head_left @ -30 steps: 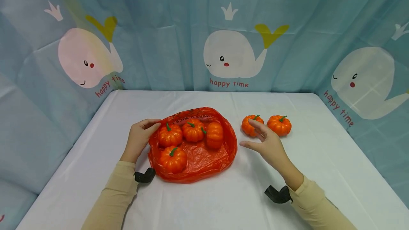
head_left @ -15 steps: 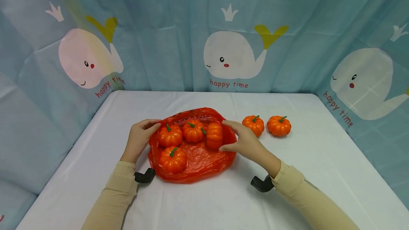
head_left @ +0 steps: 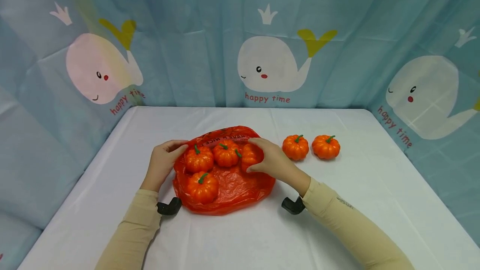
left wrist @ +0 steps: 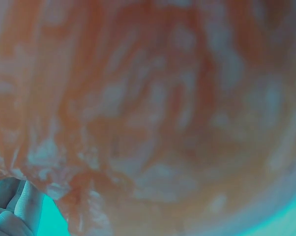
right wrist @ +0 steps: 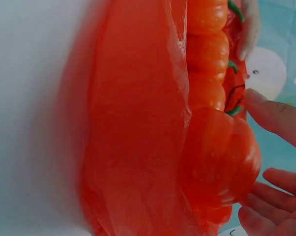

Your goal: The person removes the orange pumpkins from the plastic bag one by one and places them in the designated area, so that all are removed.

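Observation:
An orange-red plastic bag (head_left: 234, 186) lies wide open on the table, its rim spread, with several small orange pumpkins inside. My left hand (head_left: 162, 162) holds the bag's left rim between thumb and fingers; in the left wrist view the blurred bag wall (left wrist: 153, 108) fills most of the picture. Over the right rim reaches my right hand (head_left: 276, 162), its thumb and fingers spread around the sideways pumpkin (head_left: 249, 156). The right wrist view shows fingertips (right wrist: 249, 214) right at that pumpkin's side, with the thumb (right wrist: 276, 115) apart from it.
Two more pumpkins, one nearer (head_left: 295, 148) and one farther right (head_left: 326, 147), sit on the white table (head_left: 240, 241) right of the bag. A blue curtain (head_left: 180, 53) with printed whales surrounds the back and sides.
My right hand has moved left from beside the loose pumpkins, over the bag's right rim, to the sideways pumpkin. My left hand has stayed at the left rim.

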Available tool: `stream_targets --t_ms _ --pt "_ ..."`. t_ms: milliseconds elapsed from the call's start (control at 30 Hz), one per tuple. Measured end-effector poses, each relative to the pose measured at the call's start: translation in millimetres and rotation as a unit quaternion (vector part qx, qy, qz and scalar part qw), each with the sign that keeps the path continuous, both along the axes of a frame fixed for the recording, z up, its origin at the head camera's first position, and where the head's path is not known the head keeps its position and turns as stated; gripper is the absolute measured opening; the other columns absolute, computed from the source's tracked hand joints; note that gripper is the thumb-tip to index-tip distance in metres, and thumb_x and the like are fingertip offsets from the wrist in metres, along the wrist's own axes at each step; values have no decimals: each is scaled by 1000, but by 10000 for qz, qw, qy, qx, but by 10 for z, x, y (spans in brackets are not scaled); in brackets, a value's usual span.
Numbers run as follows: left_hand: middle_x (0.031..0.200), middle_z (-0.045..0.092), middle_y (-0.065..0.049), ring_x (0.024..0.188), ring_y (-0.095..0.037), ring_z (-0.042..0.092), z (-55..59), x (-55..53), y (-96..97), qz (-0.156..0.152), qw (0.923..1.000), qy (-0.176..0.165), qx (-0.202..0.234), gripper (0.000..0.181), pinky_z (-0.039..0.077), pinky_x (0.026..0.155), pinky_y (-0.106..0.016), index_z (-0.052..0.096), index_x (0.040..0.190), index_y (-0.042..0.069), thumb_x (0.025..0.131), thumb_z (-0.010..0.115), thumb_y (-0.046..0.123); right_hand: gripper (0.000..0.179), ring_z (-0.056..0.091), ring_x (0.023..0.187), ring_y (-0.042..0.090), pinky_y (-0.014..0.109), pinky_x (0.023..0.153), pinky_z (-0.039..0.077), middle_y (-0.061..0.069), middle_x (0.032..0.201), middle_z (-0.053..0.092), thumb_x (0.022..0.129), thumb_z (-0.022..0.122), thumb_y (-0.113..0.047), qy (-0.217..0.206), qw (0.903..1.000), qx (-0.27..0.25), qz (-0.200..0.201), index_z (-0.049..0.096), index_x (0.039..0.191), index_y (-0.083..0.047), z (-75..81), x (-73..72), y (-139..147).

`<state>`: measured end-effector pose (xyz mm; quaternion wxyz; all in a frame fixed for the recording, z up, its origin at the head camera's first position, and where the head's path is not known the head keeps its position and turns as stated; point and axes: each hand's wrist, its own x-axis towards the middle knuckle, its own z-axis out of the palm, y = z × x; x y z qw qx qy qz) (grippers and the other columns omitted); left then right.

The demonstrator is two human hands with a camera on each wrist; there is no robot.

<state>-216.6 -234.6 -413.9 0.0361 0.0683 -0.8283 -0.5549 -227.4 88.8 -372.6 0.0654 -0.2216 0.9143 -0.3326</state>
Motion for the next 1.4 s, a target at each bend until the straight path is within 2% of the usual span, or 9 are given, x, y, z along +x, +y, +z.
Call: stream_targets --t_ms 333,467,800,1067,1167,1400 --pt "129 65 -14 117 -21 55 8 10 2 10 10000 44 -7 49 47 83 -7 67 127 9 96 62 46 86 42 142 31 49 114 39 11 154 45 78 86 -21 -43 9997 165 152 42 150 -6 -76 -77 -53" --pt "129 66 -14 117 -21 55 8 9 0 0 10000 84 -32 48 47 83 -7 68 126 9 96 62 46 82 45 141 31 49 113 40 12 152 48 77 86 -21 -6 9995 283 108 45 147 -6 -95 -80 -48" --pt "129 66 -14 117 -21 55 -1 2 -6 0 10000 53 -58 47 47 83 -7 68 126 9 97 61 46 78 50 135 31 49 111 43 13 146 52 76 87 -21 341 9983 433 214 50 142 -2 -119 -58 2" --pt "129 66 -12 117 -21 55 -3 -8 0 17 9999 -9 -114 47 47 84 -8 68 126 10 97 61 47 73 50 135 33 49 111 43 14 147 52 76 87 -17 348 9985 407 77 53 139 -3 -123 20 50" --pt "130 65 -12 118 -21 55 -7 -8 -8 28 9999 -34 -124 47 46 84 -8 68 126 10 97 60 47 73 50 135 33 49 112 42 14 147 52 75 87 -17 364 9989 279 50 53 138 -4 -134 48 63" --pt "130 65 -12 119 -21 55 -24 -15 -19 38 9999 -76 -69 49 47 85 -9 67 126 10 96 61 48 75 51 135 31 49 108 46 10 144 55 73 89 -19 261 9978 -502 -335 54 139 -8 -132 98 127"
